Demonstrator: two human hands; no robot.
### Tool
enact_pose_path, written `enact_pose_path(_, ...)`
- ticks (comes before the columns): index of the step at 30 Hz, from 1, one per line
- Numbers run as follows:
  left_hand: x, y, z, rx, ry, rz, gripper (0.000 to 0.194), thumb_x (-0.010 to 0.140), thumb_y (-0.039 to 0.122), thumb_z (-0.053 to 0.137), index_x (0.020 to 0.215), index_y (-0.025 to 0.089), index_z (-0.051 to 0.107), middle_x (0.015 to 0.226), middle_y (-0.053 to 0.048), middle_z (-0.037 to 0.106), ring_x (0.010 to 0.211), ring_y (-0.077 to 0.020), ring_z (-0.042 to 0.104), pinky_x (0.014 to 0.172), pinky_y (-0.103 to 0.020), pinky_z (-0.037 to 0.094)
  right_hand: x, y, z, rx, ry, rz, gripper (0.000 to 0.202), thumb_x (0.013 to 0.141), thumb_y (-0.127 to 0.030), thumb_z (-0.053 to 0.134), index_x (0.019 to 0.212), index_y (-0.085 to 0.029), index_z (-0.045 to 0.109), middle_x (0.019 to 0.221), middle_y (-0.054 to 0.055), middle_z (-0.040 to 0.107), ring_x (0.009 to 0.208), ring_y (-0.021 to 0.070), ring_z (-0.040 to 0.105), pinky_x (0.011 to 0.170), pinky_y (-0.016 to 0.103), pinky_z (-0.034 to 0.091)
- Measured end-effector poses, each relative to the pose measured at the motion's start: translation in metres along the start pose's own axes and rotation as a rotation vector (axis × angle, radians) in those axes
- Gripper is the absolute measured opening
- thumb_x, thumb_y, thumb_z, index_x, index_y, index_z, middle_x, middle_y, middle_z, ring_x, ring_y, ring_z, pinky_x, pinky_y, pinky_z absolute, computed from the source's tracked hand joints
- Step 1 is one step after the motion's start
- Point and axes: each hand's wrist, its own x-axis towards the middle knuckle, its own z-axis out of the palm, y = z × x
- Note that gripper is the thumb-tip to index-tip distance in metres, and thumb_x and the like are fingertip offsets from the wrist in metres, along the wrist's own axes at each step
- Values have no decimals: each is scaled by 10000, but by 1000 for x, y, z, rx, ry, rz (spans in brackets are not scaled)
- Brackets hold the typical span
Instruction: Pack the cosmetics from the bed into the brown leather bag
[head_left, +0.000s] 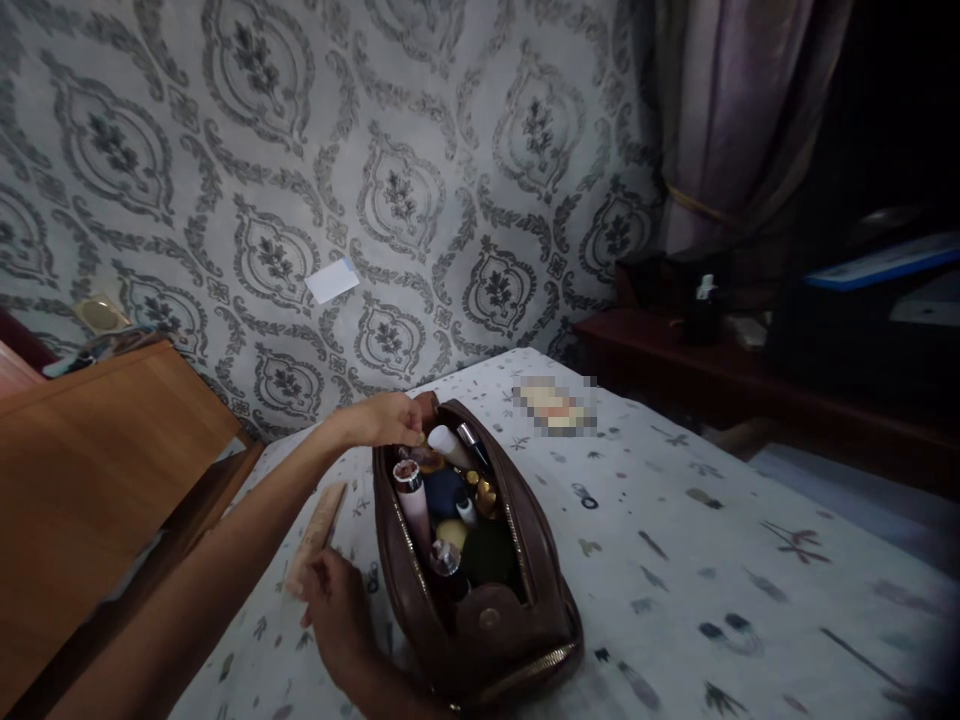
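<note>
A brown zip bag (540, 560) lies open on the bed, its mouth facing up. My left hand (394, 418) reaches to its far end, fingers pinched at the rim; whatever they hold is hidden. Inside are a pink tube with a silver cap (412, 500), a white-capped tube (444, 442), a dark tube with a silver band (474, 445), a small gold item (486, 497) and a clear round cap (445, 557). Left of the bag, my right hand (334, 600) has its fingers curled round the near end of a long flat beige strip (322, 515).
The bed has a patterned white sheet (645, 540); a blurred-out oval item (555, 405) lies on it. A wooden cabinet (112, 470) stands at the left, a patterned wall (450, 200) behind. On the right, a dark red ledge (630, 335) carries a dark pump bottle (703, 315).
</note>
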Motion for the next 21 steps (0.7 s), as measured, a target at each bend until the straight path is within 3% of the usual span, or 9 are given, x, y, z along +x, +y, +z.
enact_pose_path(14, 5, 17, 2, -1, -82, -51, 71, 685, 206, 582, 672, 151, 624, 582, 13, 619, 594, -136, 562, 548, -218, 375, 0, 0, 1, -8, -1, 29, 74, 795, -248, 531, 756, -189, 553, 686, -8, 560, 501, 100, 504, 418, 175, 382)
enact_pose_path(21, 5, 15, 2, 63, -68, 22, 140, 732, 193, 573, 730, 156, 709, 654, 5, 670, 654, -143, 586, 603, -225, 391, 2, 4, 2, -9, 13, 10, 65, 795, -237, 530, 775, -186, 566, 681, -13, 530, 519, 103, 486, 428, 180, 377)
